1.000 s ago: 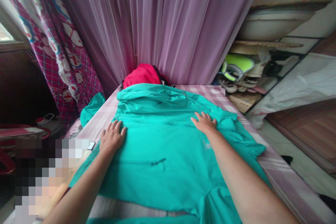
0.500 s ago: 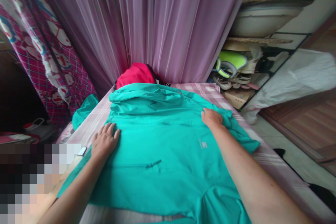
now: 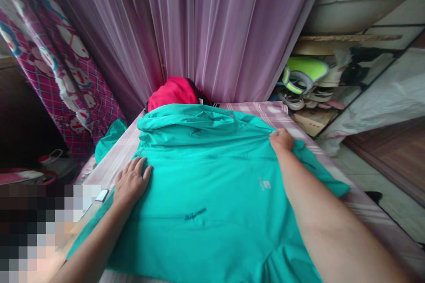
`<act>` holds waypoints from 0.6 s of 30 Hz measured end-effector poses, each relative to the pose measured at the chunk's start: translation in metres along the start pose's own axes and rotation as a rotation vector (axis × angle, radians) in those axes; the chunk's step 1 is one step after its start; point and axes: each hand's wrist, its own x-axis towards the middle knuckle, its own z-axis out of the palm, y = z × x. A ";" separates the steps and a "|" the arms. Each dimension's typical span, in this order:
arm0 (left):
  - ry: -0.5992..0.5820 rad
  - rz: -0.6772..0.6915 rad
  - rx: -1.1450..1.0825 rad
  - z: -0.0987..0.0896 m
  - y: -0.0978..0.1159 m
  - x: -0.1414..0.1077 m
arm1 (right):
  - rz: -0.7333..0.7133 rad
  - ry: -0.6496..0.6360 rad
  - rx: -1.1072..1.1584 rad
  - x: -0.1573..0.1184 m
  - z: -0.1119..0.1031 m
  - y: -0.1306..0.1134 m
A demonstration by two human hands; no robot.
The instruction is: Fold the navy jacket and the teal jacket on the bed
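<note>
The teal jacket [image 3: 199, 177] lay spread front up over a checked cloth [image 3: 259, 108]. Along the jacket's left edge, the left hand [image 3: 131, 181] rested palm down, its grip open and its fingers extended on the fabric. At the jacket's right edge, the right hand [image 3: 283, 140] had curled fingers, and its grip seemed closed on the material, with fine creases running inward from it. Judging by the lie of the fabric, the jacket's middle was spread nearly flat, while its far end remained in soft stacked folds and its near right part in deeper wrinkles. The material looked thin and smooth, with what seemed a narrow dark zip pull [image 3: 195, 215] and a small pale logo [image 3: 267, 185]. Just beyond the jacket sat a rounded red bundle [image 3: 174, 93]; farther beyond the jacket hung a sheer, pleated purple curtain [image 3: 226, 31].
</note>
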 end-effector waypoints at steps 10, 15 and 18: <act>-0.035 -0.017 -0.046 -0.011 0.008 -0.002 | -0.291 -0.091 0.003 -0.081 -0.019 -0.037; -0.039 -0.026 -0.080 -0.017 0.012 -0.004 | -0.628 -0.183 -0.166 -0.165 -0.027 -0.021; -0.052 -0.028 -0.095 -0.019 0.013 -0.004 | -0.508 -0.218 -0.265 -0.181 -0.041 0.000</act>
